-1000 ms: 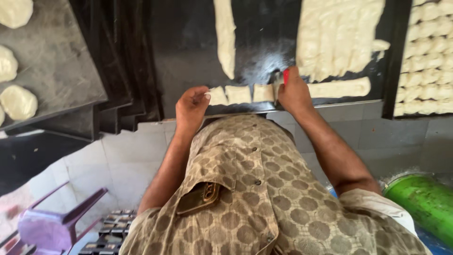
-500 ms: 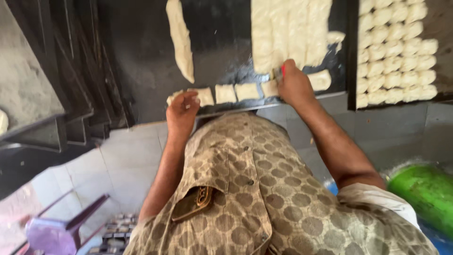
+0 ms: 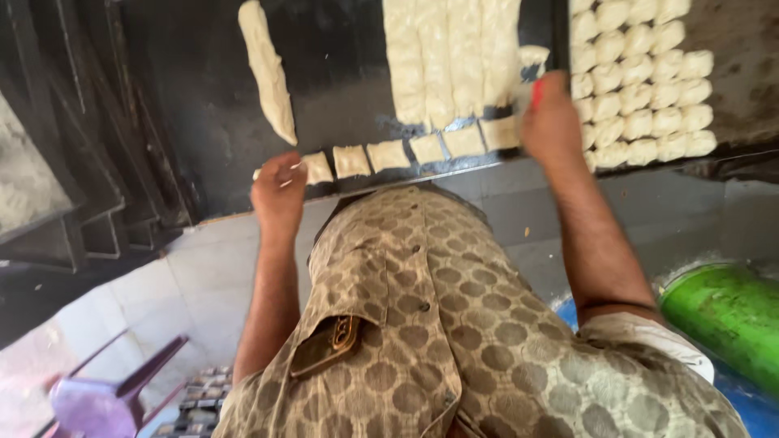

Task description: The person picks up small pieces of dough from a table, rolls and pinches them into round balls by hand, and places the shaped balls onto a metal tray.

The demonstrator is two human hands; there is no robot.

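Nearest to the camera, the left hand [image 3: 278, 193] rests at the near edge of the dark desk [image 3: 341, 73], its fingers [image 3: 286, 172] bent narrow on the end piece of the row of cut dough pieces [image 3: 410, 150]. The row runs away from these fingers toward the right hand [image 3: 552, 122], which closes on a small red-handled tool [image 3: 536, 93]. The dough looks soft, light and a little sticky; I would lift each piece gently by its sides. Beyond the fingers, long dough strips [image 3: 454, 57] point away from the person.
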